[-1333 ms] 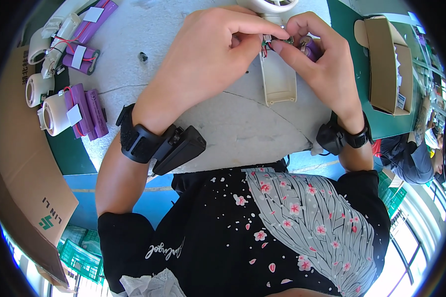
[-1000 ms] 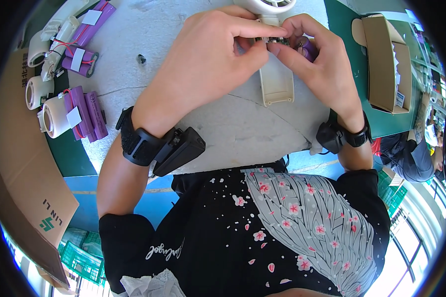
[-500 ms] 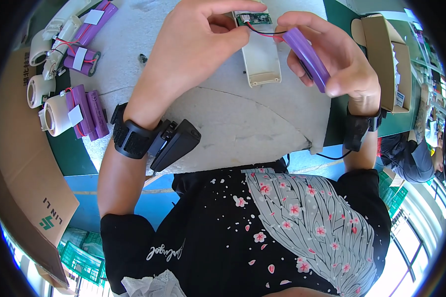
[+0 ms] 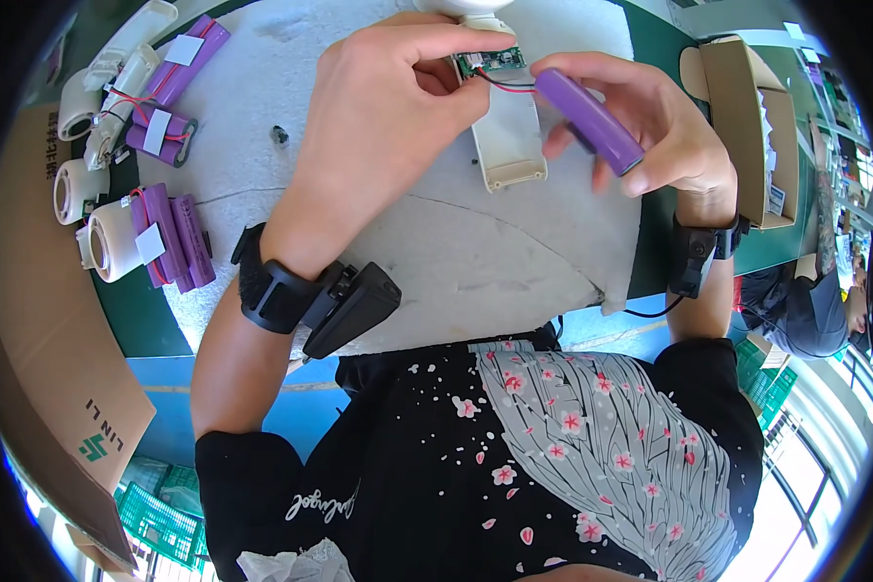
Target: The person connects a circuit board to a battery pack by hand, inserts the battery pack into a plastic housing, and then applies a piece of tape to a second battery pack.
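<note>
My left hand [image 4: 383,116] grips the upper part of a long off-white plastic housing [image 4: 511,150], its index finger along the top and its thumb low by the wires. Inside the housing sits a small green circuit board [image 4: 500,60] with a white connector. Red and black wires [image 4: 510,86] run from that connector to a purple battery pack [image 4: 592,121]. Thumb and fingers of my right hand [image 4: 684,136] hold this pack, tilted, just right of the housing. The pack's underside and some fingers are hidden or blurred.
More purple battery packs [image 4: 172,233] and off-white housings [image 4: 116,242] lie at the left on the grey mat [image 4: 407,262] and green table edge. An open cardboard box [image 4: 747,107] stands at the right. A large carton [image 4: 44,310] borders the left; a person [image 4: 805,310] sits beyond the right side.
The battery pack in my right hand has shifted slightly left and tilted flatter. The housing has moved a little downward in view with my left hand still on it.
</note>
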`<state>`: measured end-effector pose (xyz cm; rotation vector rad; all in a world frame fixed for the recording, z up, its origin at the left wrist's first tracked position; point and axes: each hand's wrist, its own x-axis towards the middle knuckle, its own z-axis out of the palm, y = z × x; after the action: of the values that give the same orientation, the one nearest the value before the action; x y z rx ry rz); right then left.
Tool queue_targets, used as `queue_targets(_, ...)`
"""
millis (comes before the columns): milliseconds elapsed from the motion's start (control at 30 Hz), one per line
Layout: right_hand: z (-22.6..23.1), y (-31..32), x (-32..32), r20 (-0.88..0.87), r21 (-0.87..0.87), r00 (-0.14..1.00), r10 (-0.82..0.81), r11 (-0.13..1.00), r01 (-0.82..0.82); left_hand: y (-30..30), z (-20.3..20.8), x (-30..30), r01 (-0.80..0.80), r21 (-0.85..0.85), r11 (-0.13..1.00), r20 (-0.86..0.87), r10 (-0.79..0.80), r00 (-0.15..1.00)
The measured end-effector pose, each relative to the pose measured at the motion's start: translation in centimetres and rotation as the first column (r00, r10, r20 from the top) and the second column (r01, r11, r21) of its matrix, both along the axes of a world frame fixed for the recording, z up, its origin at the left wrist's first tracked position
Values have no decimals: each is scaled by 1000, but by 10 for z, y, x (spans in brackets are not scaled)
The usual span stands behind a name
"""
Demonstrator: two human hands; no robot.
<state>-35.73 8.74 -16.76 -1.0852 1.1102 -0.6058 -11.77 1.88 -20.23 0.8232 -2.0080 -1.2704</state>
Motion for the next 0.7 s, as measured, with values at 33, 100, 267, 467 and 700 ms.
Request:
queue_targets(33,1,0,0,7,8,1000,-5,1000,5,-1,2,1,13,-15,1000,31,-13,999)
queue_targets(100,-2,0,-6,14,19,1000,-12,1000,11,-1,2,0,7,-41,999,32,-5,999)
queue_targets(267,-14,2,-28,-3,-274,993,117,955,-113,0,21,-5,19,-21,1000,32,-18,999)
queue_targets(467,-1,13,6,-245,-407,968,55,900,-154,0,29,-5,-4,-29,1000,26,5,1000)
queue_targets(700,1,20,37,-495,-581,862,-111,780,-233,-11,36,1,89,59,994,100,-95,990)
